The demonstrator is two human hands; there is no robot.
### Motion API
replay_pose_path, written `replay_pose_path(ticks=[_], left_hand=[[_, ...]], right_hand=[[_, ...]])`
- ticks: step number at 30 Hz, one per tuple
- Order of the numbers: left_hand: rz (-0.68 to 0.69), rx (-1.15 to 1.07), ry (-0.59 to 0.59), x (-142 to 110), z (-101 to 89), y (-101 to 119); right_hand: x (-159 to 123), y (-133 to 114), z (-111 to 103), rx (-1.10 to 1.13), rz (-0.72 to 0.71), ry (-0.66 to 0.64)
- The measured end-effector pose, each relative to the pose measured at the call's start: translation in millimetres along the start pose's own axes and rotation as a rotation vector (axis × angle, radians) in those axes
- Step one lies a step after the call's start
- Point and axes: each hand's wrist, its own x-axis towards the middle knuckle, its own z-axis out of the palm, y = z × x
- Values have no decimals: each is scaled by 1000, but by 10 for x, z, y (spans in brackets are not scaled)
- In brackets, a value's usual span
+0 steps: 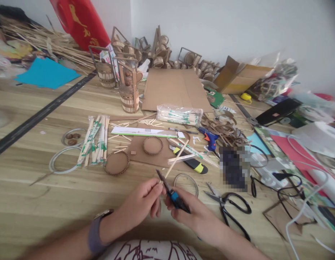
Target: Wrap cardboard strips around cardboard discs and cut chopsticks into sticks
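Observation:
My left hand [141, 205] pinches the near end of a thin wooden stick [178, 156] that slants up and to the right over the table. My right hand [196, 216] is closed round a small utility knife [171, 193] with a blue slider; its blade tip points up-left and meets the stick close to my left fingertips. A watch with a purple strap [95, 231] sits on my left wrist. Both hands hover just above the wooden tabletop [48, 202], near its front edge.
Black scissors [232, 206] lie right of my hands, a tape ring [187, 180] just beyond them. Farther out: round cardboard discs [116, 163], bundled chopsticks [95, 142], a blue glue gun [209, 139], a yellow-black cutter [193, 164], cardboard sheet [175, 88], small cardboard baskets [128, 94], cables at right.

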Motion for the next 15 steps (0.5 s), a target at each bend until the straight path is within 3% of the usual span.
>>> replay_pose_path(ticks=[6, 12, 15], left_hand=[[83, -94, 190, 9, -20, 84], [50, -367, -111, -20, 39, 5], [-16, -434, -128, -15, 55, -54]], right_hand=[[-58, -14, 13, 259, -14, 62], [-19, 26, 146, 579, -23, 82], [6, 53, 236, 651, 6, 65]])
